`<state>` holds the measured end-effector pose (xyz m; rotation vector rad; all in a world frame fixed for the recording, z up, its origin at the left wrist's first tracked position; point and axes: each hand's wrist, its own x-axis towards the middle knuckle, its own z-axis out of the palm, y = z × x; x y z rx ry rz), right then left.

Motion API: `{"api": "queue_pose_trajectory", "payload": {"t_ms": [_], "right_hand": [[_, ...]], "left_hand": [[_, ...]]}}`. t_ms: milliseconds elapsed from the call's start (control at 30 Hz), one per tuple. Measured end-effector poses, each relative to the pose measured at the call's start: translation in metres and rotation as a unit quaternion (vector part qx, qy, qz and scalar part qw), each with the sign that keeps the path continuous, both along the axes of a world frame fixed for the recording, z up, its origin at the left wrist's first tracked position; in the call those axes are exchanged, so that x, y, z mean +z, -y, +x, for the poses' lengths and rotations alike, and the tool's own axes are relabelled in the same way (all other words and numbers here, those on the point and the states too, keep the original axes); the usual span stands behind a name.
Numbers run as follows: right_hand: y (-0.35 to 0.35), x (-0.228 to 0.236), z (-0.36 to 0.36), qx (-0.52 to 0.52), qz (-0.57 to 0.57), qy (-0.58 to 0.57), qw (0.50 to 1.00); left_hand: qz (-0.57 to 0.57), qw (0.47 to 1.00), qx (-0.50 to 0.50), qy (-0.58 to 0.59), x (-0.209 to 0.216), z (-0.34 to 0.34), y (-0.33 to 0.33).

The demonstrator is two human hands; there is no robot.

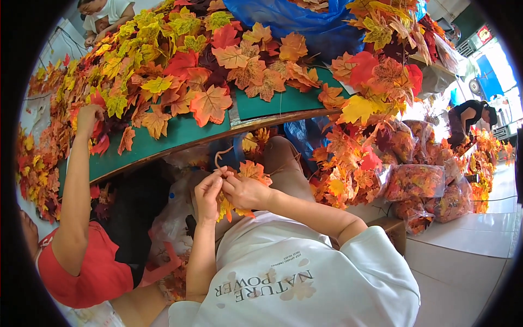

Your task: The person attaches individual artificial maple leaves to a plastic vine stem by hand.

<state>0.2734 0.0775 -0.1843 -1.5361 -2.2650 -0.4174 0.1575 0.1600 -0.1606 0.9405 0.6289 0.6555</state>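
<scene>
Orange-and-yellow maple-shaped artificial leaves are at the person's lap, below the edge of the green-topped counter. Left grip points upward, fingers bent; right grip reaches across from the right, elbow bent outward. Both are closed, fingertips meeting, on the lower end of a thin tan curled stem. Exact contact is hidden between fingers; the right grip covers part of the leaves.
</scene>
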Motion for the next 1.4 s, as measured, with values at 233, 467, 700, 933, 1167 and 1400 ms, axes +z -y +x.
{"api": "queue_pose_trajectory", "payload": {"t_ms": [233, 467, 700, 933, 1167, 1400], "right_hand": [[0.016, 0.040, 0.026, 0.079, 0.003, -0.025, 0.997], [0.033, 0.118, 0.199, -0.417, 0.158, -0.092, 0.890], [0.026, 0.106, 0.232, -0.377, 0.023, -0.180, 0.908], [-0.067, 0.120, 0.243, -0.233, 0.208, -0.169, 0.935], [-0.168, 0.214, 0.260, -0.218, 0.067, -0.178, 0.957], [-0.230, 0.251, 0.250, -0.162, 0.023, -0.179, 0.970]], "left_hand": [[0.052, 0.984, 0.117, -0.124, -0.028, -0.001, -0.009], [0.072, 0.983, 0.131, -0.112, -0.062, -0.032, -0.020], [0.067, 0.985, 0.086, -0.133, -0.057, -0.039, -0.011], [0.046, 0.993, 0.040, -0.103, -0.052, -0.032, 0.002], [-0.005, 0.994, -0.024, -0.107, -0.054, -0.041, 0.009], [-0.081, 0.994, -0.023, -0.072, -0.049, -0.048, 0.016]]}}
